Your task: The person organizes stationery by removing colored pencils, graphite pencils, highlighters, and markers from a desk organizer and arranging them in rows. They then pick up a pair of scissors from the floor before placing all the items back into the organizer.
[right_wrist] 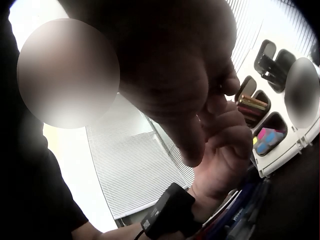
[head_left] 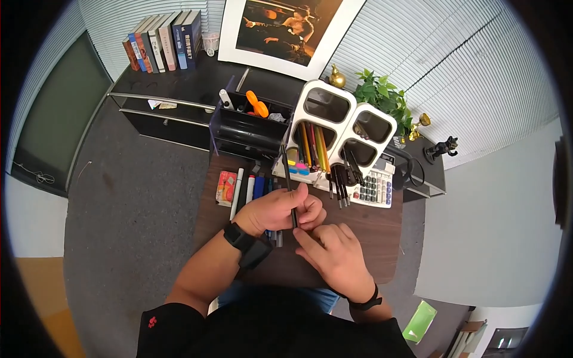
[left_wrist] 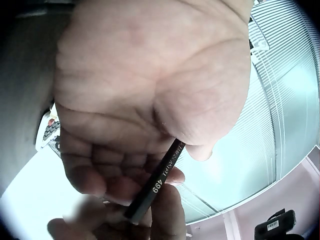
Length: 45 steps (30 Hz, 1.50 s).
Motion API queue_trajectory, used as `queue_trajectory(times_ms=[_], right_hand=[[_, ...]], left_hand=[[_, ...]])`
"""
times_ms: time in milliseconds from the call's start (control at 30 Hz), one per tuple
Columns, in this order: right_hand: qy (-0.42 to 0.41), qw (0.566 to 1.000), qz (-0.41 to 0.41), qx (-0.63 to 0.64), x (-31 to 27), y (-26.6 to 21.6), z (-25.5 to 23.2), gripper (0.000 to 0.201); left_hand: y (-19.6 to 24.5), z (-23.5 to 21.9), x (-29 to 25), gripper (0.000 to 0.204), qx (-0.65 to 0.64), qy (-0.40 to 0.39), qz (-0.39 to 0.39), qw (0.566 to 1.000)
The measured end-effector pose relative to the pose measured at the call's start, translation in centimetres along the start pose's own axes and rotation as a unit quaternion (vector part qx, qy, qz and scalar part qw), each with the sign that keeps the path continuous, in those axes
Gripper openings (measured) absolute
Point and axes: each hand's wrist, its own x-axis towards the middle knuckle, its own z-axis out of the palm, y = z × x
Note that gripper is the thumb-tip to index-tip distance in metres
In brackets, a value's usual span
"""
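Observation:
My left hand (head_left: 277,210) holds a slim black pencil (head_left: 287,173) marked 499 between thumb and fingers, above the wooden desk. In the left wrist view the pencil (left_wrist: 157,185) slants across the curled fingers, its blunt end towards the camera. My right hand (head_left: 339,258) is close below, its straight index finger at the pencil's near end and the thumb apart from it. From the right wrist, the right hand (right_wrist: 170,80) is a dark shape overlapping the left hand (right_wrist: 225,142). Several markers (head_left: 250,188) lie beside and partly under the left hand.
A white organizer (head_left: 345,134) holds coloured pencils (head_left: 313,146), sticky notes (head_left: 298,168) and black pens (head_left: 346,179). A calculator (head_left: 373,190) stands right of it. At the left are a red box (head_left: 226,188) and a black desk holder (head_left: 250,128) with orange scissors (head_left: 256,104).

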Motion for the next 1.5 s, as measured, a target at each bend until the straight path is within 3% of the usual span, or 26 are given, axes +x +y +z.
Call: queue_trajectory(times_ms=[167,267,400,500,567,600,667,767,833,933,1100,1200,1267,1367,1500], right_hand=[[0.040,0.996,-0.058,-0.048,-0.1,0.2,0.8,0.034],[0.033,0.995,-0.075,-0.054,0.5,0.1,0.7,0.033],[0.057,0.992,-0.102,-0.047,1.1,0.5,1.7,0.031],[0.077,0.990,-0.109,-0.036,1.3,0.7,2.4,0.033],[0.115,0.988,-0.102,-0.010,1.3,1.0,2.6,0.034],[0.114,0.988,-0.102,-0.010,1.3,1.1,2.7,0.034],[0.193,0.976,-0.105,0.002,1.6,1.4,2.9,0.036],[0.217,0.973,-0.083,0.004,2.3,1.7,1.6,0.041],[0.232,0.971,-0.052,0.022,3.3,1.9,1.0,0.039],[0.260,0.964,0.058,0.020,4.4,2.8,0.6,0.035],[0.280,0.959,0.022,0.044,5.0,3.3,0.2,0.035],[0.305,0.948,0.009,0.088,4.4,3.1,-0.1,0.035],[0.336,0.937,-0.007,0.096,4.1,3.3,-0.2,0.034],[0.349,0.932,0.019,0.096,3.6,3.7,-0.2,0.033],[0.331,0.941,0.029,0.060,4.8,4.6,0.2,0.029]], left_hand=[[0.3,0.2,-0.3,0.074,0.072,-0.027,-0.013,0.997],[1.1,0.8,-0.5,0.072,0.077,0.001,-0.030,0.997],[0.4,0.1,-0.3,0.071,0.093,0.002,0.008,0.996],[0.2,0.3,-0.2,0.071,0.181,0.073,0.028,0.980],[0.6,0.4,0.1,0.071,0.085,0.058,0.044,0.994],[0.4,0.2,0.1,0.071,0.084,0.059,0.045,0.994],[-0.4,-0.6,0.1,0.071,0.040,-0.008,0.095,0.995],[-0.5,-1.5,-0.5,0.069,0.040,-0.009,0.081,0.996],[-0.3,-1.7,-0.9,0.067,0.048,0.000,0.065,0.997],[0.0,-1.7,-0.7,0.064,0.060,-0.009,0.053,0.997],[0.3,-1.7,-0.6,0.058,0.070,-0.048,0.036,0.996],[0.3,-1.7,-0.7,0.045,0.081,-0.028,0.045,0.995],[0.5,-1.8,-0.7,0.031,0.123,0.045,-0.028,0.991],[0.7,-1.7,-0.5,0.021,0.109,0.092,-0.096,0.985],[1.3,-1.6,-0.4,0.020,0.090,0.177,-0.127,0.972]])
